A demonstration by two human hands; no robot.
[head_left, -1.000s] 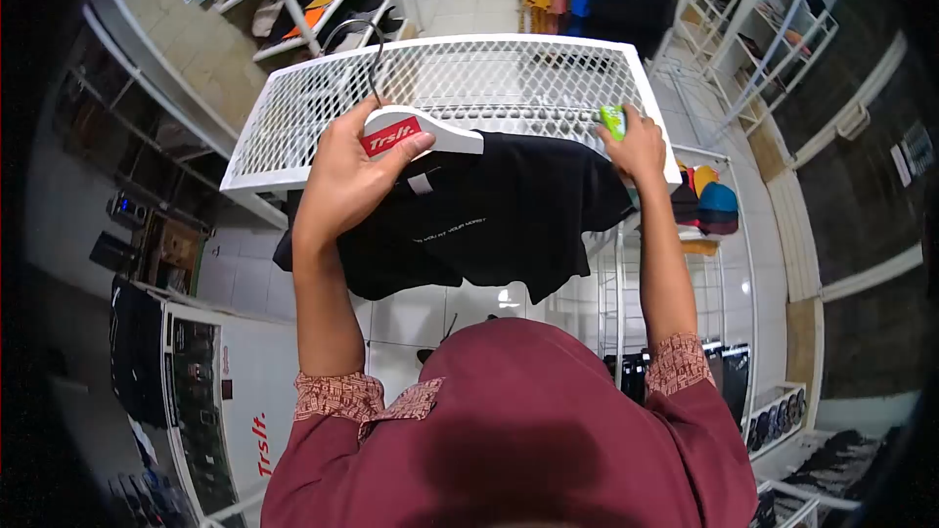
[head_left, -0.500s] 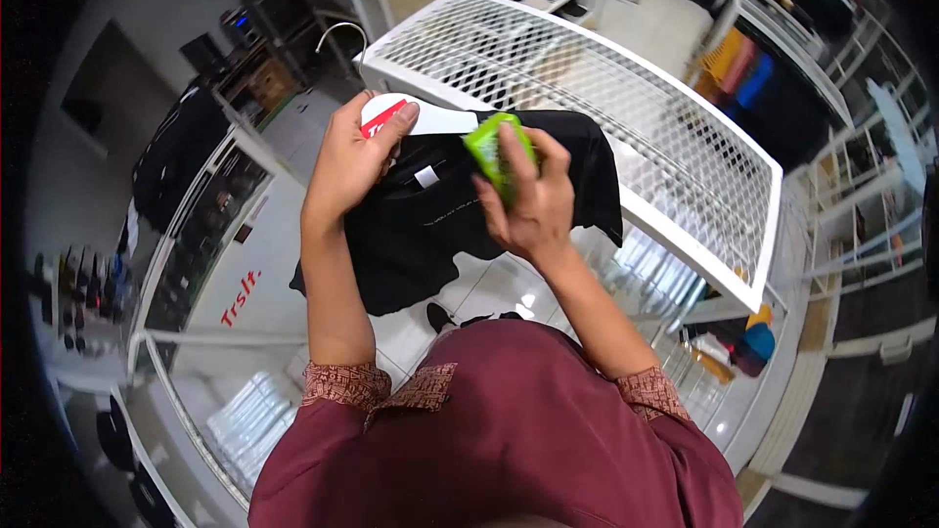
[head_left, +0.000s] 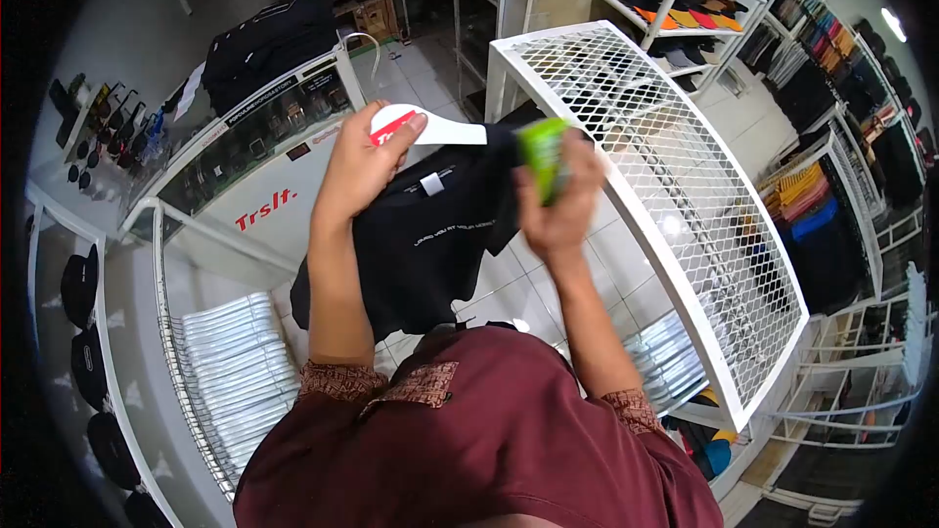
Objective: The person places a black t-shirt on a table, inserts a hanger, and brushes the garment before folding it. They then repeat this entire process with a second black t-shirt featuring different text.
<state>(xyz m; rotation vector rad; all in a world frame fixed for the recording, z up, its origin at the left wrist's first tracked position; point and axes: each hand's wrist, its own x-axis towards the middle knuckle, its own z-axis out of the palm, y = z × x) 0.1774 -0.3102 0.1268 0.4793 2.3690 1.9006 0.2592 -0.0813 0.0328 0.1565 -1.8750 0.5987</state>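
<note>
My left hand (head_left: 362,161) grips the top of a white hanger (head_left: 445,130) with a red label, its metal hook pointing up. A black T-shirt (head_left: 421,254) hangs from that hanger, with a small white neck tag and a line of small pale print. In my right hand (head_left: 567,200), blurred by motion, is a bright green packet (head_left: 543,154), held at the shirt's right shoulder. The far end of the hanger is hidden inside the shirt.
A white mesh-topped rack (head_left: 675,225) stands to the right. Left is a white counter (head_left: 293,191) with red lettering and black clothes (head_left: 269,44) on it. Stacked clear packages (head_left: 235,362) lie lower left, caps (head_left: 88,362) at the far left. Shelves with caps (head_left: 690,20) stand behind.
The view has turned, so the counter and rack appear shifted to the right. The green packet in my right hand has moved right, away from the hanger's white arm, more of which now shows.
</note>
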